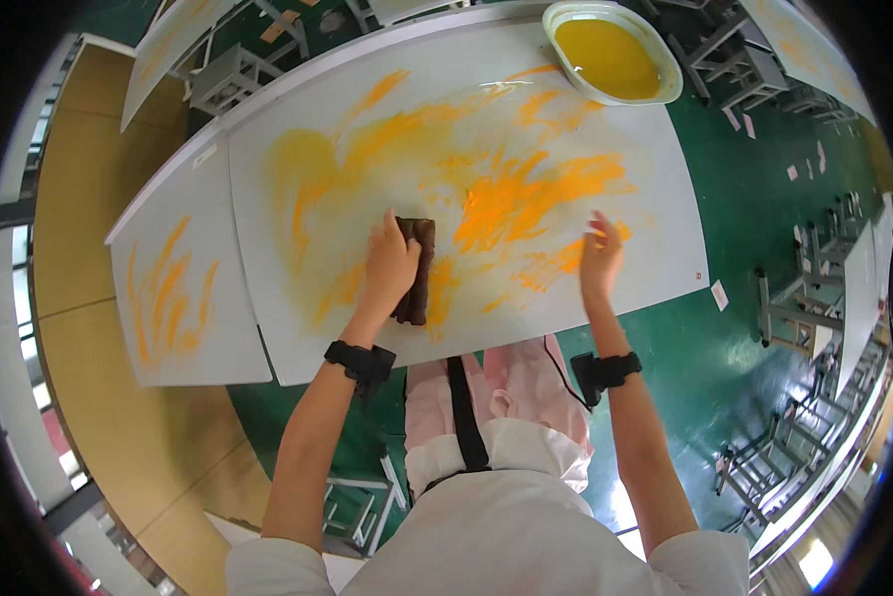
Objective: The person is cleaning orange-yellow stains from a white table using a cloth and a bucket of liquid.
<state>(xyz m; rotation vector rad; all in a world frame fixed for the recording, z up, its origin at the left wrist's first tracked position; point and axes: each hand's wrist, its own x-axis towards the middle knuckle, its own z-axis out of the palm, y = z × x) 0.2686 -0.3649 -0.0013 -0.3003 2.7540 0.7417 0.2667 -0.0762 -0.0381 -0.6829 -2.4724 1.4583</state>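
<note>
My left hand [391, 262] grips a dark brown folded cloth [416, 294], its thumb lying across the top. The cloth rests on a white tabletop [659, 257], lengthwise towards me. Thick orange paint-like smears [517, 205] spread to the right of the cloth, and thinner yellowish ones lie left of it and beyond. Over the right part of the table is my right hand [601, 257], fingers loosely bent and apart, holding nothing. An orange streak shows right behind its fingers. I cannot tell whether that hand touches the surface. Both wrists wear black straps with small devices.
A white basin [673, 78] of yellow liquid stands at the far right corner. Another white tabletop [155, 261] with orange streaks adjoins on the left. A grey stool [234, 78] is beyond the table; more stools and tables stand right. Paper scraps lie on the green floor [759, 223].
</note>
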